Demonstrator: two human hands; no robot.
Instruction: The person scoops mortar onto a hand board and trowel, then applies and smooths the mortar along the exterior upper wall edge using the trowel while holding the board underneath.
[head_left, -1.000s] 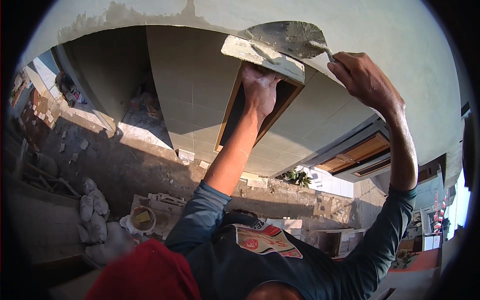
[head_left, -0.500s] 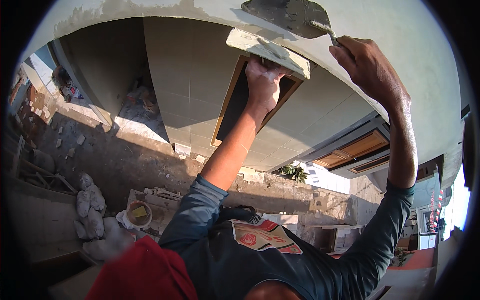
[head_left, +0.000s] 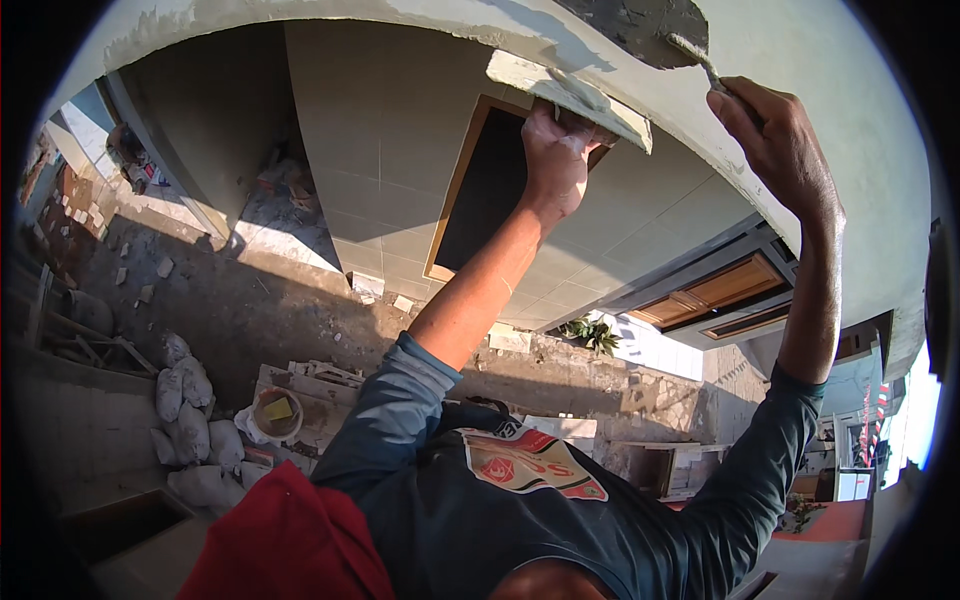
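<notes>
My left hand [head_left: 557,160] is raised and closed around the underside of a plaster-smeared hawk board [head_left: 520,74], whose grip is hidden. Some wet plaster [head_left: 578,90] lies on top of the board. To the right, my right hand [head_left: 775,135] grips the handle of a trowel [head_left: 640,28], its wide blade caked with grey plaster and cut off by the upper rim of the view. The blade is up against or just over the pale plastered wall [head_left: 850,150]; contact cannot be made out. Darker, damp patches show along the wall's curved lower edge.
Far below are a rubble-strewn floor [head_left: 225,300], white sacks [head_left: 185,390] and a bucket [head_left: 275,414] with something yellow in it. A wood-framed dark panel [head_left: 490,180] and a wooden door [head_left: 720,290] are beyond my arms. A plant [head_left: 592,334] grows near the door.
Both hands have shifted to the right, carrying the hawk board and trowel along. The trowel has also gone slightly higher, with more of its blade now out of view.
</notes>
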